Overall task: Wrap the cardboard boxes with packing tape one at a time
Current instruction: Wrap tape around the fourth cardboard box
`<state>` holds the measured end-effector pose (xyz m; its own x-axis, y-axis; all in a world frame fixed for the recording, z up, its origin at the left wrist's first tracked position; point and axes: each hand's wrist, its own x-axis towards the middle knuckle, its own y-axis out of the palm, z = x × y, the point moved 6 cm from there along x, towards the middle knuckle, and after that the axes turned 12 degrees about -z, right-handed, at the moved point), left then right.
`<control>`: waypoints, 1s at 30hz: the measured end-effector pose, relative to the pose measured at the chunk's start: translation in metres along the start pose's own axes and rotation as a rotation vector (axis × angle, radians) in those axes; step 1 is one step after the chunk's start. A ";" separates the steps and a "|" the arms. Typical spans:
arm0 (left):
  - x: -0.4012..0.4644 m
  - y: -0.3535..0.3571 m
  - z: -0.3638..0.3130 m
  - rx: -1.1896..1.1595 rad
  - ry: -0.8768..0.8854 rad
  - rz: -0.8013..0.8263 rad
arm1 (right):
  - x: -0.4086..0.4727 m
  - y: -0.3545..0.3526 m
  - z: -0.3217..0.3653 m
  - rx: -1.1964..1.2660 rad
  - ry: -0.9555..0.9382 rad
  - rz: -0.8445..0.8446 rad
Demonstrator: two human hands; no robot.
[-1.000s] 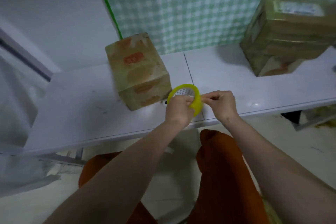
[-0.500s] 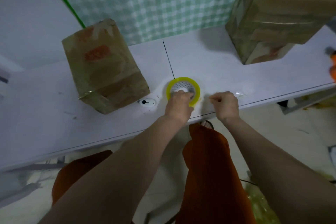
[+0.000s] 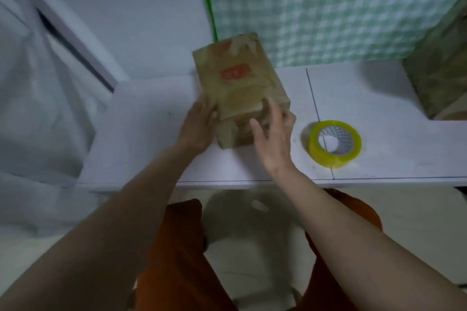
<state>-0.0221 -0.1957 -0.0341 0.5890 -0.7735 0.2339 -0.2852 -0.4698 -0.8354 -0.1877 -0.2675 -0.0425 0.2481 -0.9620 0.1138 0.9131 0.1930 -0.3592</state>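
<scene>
Two hands frame one small cardboard box at mid-table: our left hand lies against its left side, fingers hidden behind it, so we cannot tell their grip; our right hand hovers at its near right corner, fingers spread. Wrapping looks unstarted, judging by the idle yellow packing tape roll lying flat right of the box. One larger box waits far right. White table; checkered cloth behind the box. Nothing obstructs.
</scene>
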 end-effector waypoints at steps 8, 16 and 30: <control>-0.067 0.010 -0.054 -0.090 -0.014 0.083 | 0.042 0.030 -0.002 0.091 0.281 0.010; -0.052 -0.052 -0.017 0.315 0.029 -0.097 | 0.038 0.051 0.027 -0.134 0.044 0.438; -0.064 -0.034 0.036 0.550 0.092 0.055 | -0.022 0.098 0.041 -0.943 -0.554 0.266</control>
<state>-0.0231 -0.1148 -0.0381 0.5092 -0.8360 0.2045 0.1376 -0.1555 -0.9782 -0.0899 -0.2196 -0.0419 0.7226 -0.6481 0.2406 0.2584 -0.0696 -0.9635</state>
